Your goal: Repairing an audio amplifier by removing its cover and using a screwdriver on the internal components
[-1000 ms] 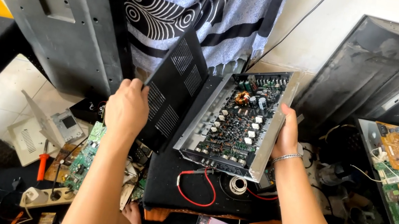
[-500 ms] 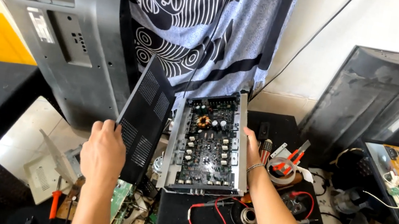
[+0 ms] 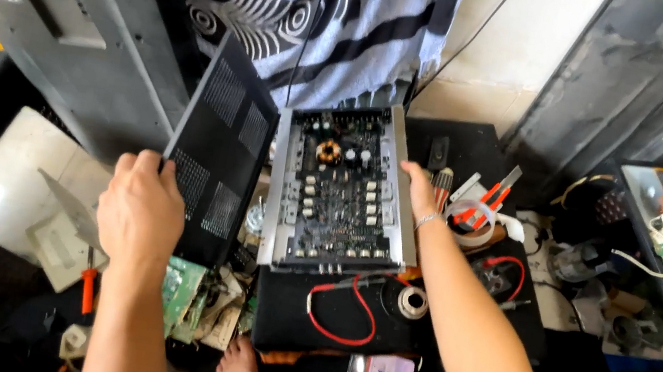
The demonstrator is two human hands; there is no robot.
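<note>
Biggest stuff first: there's a grey flat-screen back panel leaning against the wall on the left, with a patterned blue-grey cloth hanging beside it, and another dark panel propped up on the right.

In the middle sits the opened amplifier chassis, silver side rails, circuit board facing up, resting on a black box with a red wire looped on it. Just left of it is the black vented cover, tilted up on edge and apart from the chassis except maybe down at the bottom corner, hard to tell.

Left hand is closed around the lower edge of that cover, fingers curled over it. Right hand is pressed on the chassis's right rail, fingers wrapped at the edge.

Smaller bits: a roll of tape and red-handled pliers just right of the chassis, a green board down by the left forearm, an orange-handled screwdriver near it.

Risk-wise, I'd say the cover is the worry. It's held at 1 edge only, so a slip could drop it onto the bare board. The chassis also overhangs a cluttered perch and could slide.
</note>
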